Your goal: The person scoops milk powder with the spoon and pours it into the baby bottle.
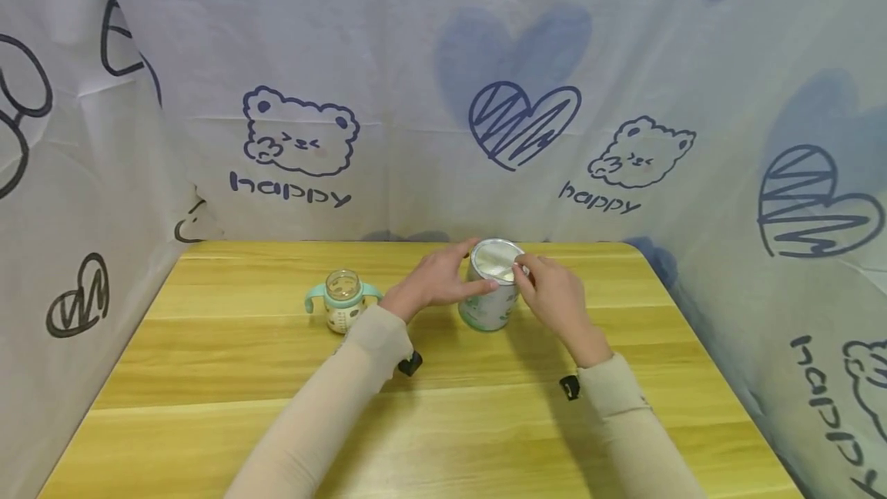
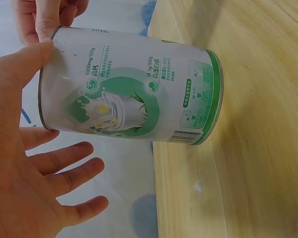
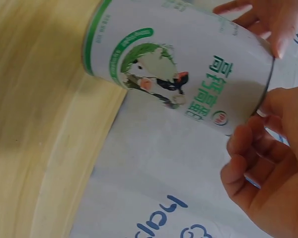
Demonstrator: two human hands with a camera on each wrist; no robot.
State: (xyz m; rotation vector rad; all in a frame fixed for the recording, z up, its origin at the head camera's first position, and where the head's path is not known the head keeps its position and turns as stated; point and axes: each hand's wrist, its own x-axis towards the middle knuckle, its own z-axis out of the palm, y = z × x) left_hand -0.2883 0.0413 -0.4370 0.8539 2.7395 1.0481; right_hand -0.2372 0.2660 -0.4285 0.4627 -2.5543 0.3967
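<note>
A white and green milk powder can (image 1: 489,306) stands upright on the table; its printed side shows a splash of milk in the left wrist view and a cow in the right wrist view. My left hand (image 1: 438,277) holds the can near its top, thumb and index finger on either side, the other fingers spread straight. With curled fingers my right hand (image 1: 554,297) pinches the edge of the can's whitish lid (image 1: 495,259) at the right side of the rim. Whether that lid is foil or plastic, I cannot tell.
Left of the can stands a baby bottle (image 1: 344,316) with mint-green handles and an open top. Both are on a wooden table (image 1: 471,430). Printed cloth (image 1: 409,60) hangs behind the table and on both sides.
</note>
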